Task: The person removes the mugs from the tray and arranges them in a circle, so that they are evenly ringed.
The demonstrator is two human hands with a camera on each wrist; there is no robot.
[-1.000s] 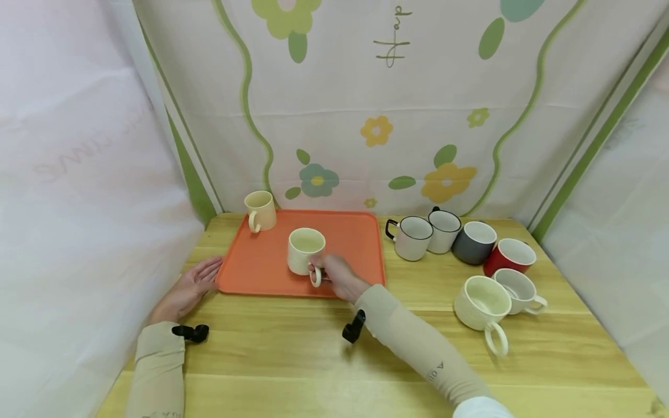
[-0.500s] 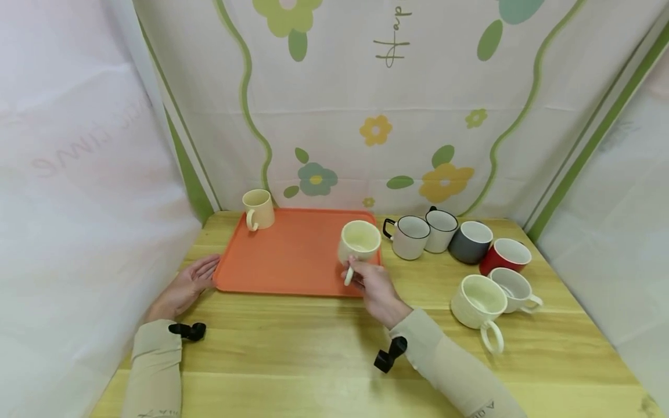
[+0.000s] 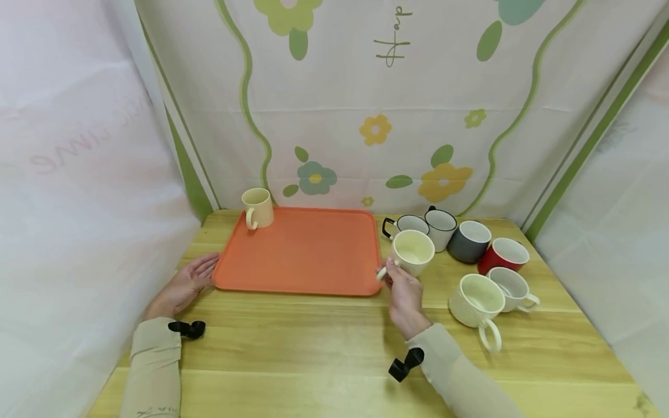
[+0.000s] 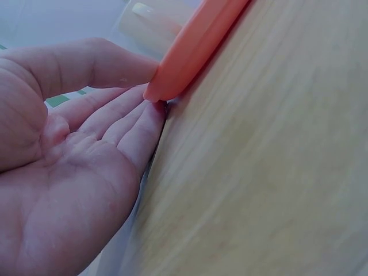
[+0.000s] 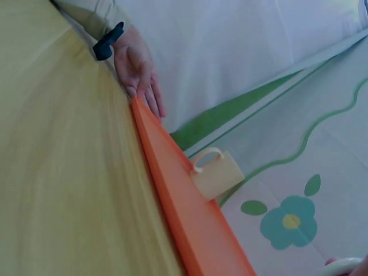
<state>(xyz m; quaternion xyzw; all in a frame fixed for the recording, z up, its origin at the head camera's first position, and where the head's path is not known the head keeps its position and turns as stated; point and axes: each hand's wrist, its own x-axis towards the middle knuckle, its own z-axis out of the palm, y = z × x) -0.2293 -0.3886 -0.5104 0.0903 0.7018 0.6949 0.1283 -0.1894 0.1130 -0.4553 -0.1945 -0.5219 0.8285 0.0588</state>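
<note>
My right hand (image 3: 406, 299) pinches the handle of a cream mug (image 3: 413, 249), held upright just past the tray's right edge. The mug overlaps a white black-rimmed mug (image 3: 412, 223) behind it. In the right wrist view only a bit of the handle (image 5: 345, 265) shows at the lower right. At the orange tray (image 3: 300, 252), my left hand (image 3: 183, 285) rests palm up by the near left corner. Its fingers are straight, with thumb (image 4: 123, 68) and fingertips touching the rim. A pale yellow mug (image 3: 258, 208) stands upright in the tray's far left corner.
On the right of the wooden table (image 3: 292, 354) stand another white black-rimmed mug (image 3: 441, 227), a grey mug (image 3: 469, 244), a red mug (image 3: 503, 256), a white mug (image 3: 514, 288) and a second cream mug (image 3: 477, 302). A patterned cloth (image 3: 334, 87) walls the back.
My right hand has carried the cream mug rightward from over the tray's middle to beyond its right edge. The left hand has stayed at the tray's corner.
</note>
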